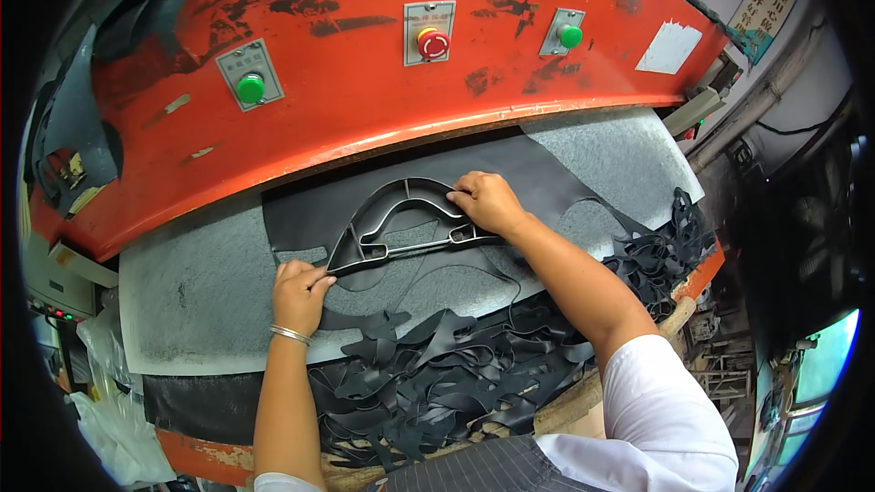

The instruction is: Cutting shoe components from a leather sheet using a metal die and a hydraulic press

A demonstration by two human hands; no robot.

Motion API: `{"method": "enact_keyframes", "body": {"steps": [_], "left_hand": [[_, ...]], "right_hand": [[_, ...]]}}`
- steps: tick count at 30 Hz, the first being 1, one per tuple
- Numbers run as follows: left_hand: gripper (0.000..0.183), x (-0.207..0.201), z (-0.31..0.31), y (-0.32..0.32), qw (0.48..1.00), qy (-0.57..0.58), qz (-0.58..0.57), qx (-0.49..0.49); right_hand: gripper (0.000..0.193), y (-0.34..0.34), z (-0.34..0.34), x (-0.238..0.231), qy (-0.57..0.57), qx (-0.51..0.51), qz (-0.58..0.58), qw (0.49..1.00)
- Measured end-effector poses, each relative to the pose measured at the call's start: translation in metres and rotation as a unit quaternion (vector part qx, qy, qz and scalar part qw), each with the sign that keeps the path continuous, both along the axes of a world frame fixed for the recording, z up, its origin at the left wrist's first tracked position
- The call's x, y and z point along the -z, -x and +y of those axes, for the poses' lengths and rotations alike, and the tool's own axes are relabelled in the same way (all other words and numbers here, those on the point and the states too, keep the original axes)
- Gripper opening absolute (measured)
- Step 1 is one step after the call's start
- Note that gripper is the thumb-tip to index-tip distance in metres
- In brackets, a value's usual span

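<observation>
Lying flat on a black rubbery sheet [510,173] under the overhanging red press head [365,64]: a curved steel cutting die [401,219], an open frame of thin upright blades with cross-bars. Gripped at both ends — left hand [299,290] pinching the narrow lower-left tip between thumb and fingers, right hand [488,202] curled over the upper-right rim, fingers pressed together on the frame. Probably rigid and fairly heavy for its size, hard-edged, not fragile, likely sharp along the underside; best taken by the top rim or cross-bars, never by the blade edge. Sheet beneath looks soft, floppy and light, resting on a grey felt-like cutting pad [200,292] atop the table. Near the front edge, a tangled heap of black offcut strips [447,374], limp and easily snagged.
</observation>
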State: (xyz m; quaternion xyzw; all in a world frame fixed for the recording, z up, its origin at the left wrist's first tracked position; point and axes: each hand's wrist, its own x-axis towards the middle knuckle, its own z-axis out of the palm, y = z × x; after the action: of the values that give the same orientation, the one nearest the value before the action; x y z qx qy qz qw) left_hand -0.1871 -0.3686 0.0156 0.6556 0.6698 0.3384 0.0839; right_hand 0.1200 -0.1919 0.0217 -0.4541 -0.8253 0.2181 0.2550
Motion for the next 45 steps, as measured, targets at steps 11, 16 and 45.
{"method": "enact_keyframes", "body": {"steps": [11,16,45], "left_hand": [[0.013,-0.002,0.019,0.003,1.000,0.017,-0.011,-0.003],[0.013,0.002,0.020,0.001,1.000,0.012,-0.019,-0.003],[0.030,-0.072,-0.027,-0.022,0.985,0.026,-0.163,-0.058]], "right_hand": [[0.080,-0.075,-0.026,0.013,0.021,-0.120,-0.076,0.990],[0.070,-0.073,-0.018,0.015,-0.024,-0.145,-0.070,0.987],[0.062,-0.091,-0.072,-0.080,-0.060,0.048,0.265,0.961]]}}
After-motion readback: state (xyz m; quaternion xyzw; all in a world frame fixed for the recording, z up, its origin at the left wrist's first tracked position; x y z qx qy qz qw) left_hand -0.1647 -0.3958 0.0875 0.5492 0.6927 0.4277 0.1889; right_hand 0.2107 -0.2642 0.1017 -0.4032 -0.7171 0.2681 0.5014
